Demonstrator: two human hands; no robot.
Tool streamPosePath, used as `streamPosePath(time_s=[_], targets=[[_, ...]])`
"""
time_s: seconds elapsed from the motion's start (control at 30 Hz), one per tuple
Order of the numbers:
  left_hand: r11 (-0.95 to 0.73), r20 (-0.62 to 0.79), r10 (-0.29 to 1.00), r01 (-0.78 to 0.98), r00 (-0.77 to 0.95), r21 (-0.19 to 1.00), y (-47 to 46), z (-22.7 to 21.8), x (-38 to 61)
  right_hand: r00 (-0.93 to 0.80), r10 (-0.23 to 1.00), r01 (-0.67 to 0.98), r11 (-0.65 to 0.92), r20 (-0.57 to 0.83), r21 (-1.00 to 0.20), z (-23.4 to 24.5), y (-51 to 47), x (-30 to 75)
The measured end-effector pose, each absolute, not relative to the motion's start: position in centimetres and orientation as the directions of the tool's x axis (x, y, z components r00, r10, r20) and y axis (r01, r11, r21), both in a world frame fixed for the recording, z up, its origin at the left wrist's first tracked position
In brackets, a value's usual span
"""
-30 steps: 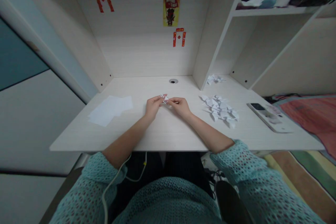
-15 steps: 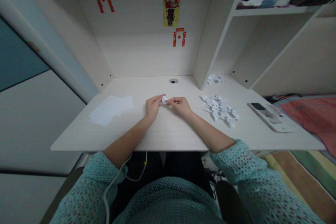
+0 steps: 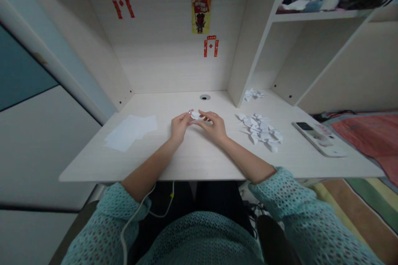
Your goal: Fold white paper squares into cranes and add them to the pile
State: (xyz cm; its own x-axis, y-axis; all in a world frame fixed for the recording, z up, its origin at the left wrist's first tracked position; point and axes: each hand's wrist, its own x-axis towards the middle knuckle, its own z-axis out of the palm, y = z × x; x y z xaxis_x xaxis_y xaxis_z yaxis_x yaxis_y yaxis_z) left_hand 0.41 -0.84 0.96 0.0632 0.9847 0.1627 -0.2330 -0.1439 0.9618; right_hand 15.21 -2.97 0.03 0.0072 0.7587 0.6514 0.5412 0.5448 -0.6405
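Note:
My left hand (image 3: 179, 127) is closed, pinching a small white folded piece of paper (image 3: 195, 115) above the middle of the desk. My right hand (image 3: 215, 126) is just to the right of that paper, thumb and forefinger spread apart around its right edge; whether a fingertip touches it is hard to see. On the desk to the left lie flat white paper sheets (image 3: 129, 131), overlapping each other. A heap of small folded white paper pieces (image 3: 260, 129) lies to the right of my right hand.
More folded paper (image 3: 254, 94) lies behind the heap, by the upright shelf panel (image 3: 245, 66). A white flat case-like object (image 3: 319, 138) rests near the desk's right end. A round cable hole (image 3: 205, 97) is at the back. A pale cable (image 3: 124, 232) hangs by my left sleeve.
The fingers of my right hand have opened and spread away from the folded paper, which they were pinching before. My left hand keeps its grip. The view has tilted slightly.

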Motion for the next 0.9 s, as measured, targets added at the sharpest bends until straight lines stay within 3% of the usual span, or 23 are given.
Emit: streamPosePath(time_s=[0.13, 0.43, 0.9], targets=[[-0.111, 0.141, 0.983, -0.23, 0.119, 0.967, -1.2, 1.19, 0.73, 0.016, 0.709, 0.604, 0.554, 0.705, -0.572, -0.12, -2.85, 15.26], [-0.121, 0.155, 0.978, -0.222, 0.142, 0.967, -1.31, 1.13, 0.86, 0.024, 0.697, 0.639, 0.541, 0.717, -0.547, -0.42, -2.66, 15.48], [0.011, 0.04, 0.987, -0.311, 0.158, 0.95, -1.01, 1.12, 0.61, -0.018, 0.674, 0.659, 0.564, 0.739, -0.499, -0.12, -2.82, 15.6]])
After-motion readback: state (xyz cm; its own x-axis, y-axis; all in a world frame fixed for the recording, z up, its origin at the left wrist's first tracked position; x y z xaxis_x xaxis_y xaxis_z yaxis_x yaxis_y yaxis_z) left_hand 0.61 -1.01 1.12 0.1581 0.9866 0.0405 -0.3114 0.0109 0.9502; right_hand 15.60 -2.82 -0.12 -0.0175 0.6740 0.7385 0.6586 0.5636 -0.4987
